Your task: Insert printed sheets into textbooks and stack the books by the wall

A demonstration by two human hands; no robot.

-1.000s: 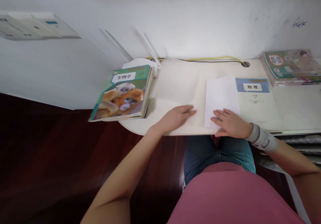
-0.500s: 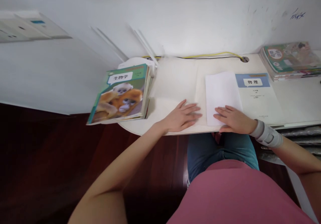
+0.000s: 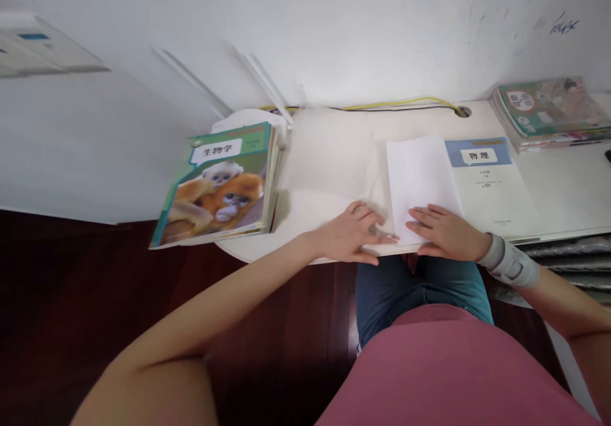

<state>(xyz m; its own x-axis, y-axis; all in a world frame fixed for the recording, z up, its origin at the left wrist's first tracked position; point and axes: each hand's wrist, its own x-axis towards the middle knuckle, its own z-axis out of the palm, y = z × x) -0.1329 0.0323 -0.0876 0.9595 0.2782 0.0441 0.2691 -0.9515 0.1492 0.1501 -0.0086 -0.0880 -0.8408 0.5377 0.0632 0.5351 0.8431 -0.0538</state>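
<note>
A physics textbook (image 3: 491, 193) lies on the white desk, its title page with a blue top band facing up. Along its left side is a blank white leaf (image 3: 417, 171). My right hand (image 3: 446, 234) rests flat on the lower part of this leaf, fingers stretched out, a grey band round the wrist. My left hand (image 3: 353, 232) is at the desk's front edge, fingers apart and a little bent, with one fingertip at the leaf's lower left edge. A faint pale sheet (image 3: 334, 152) seems to lie left of the leaf; its outline is hard to make out.
A pile of books topped by a biology textbook (image 3: 217, 187) juts over the desk's left end, beside a white router (image 3: 248, 118). More books (image 3: 548, 111) are stacked at the right. Yellow and black cables (image 3: 396, 103) run along the wall to a desk hole.
My left hand has moved right and slightly nearer the front edge, its fingers bending, up to the white leaf. My right hand has stayed on the leaf. The view has shifted slightly.
</note>
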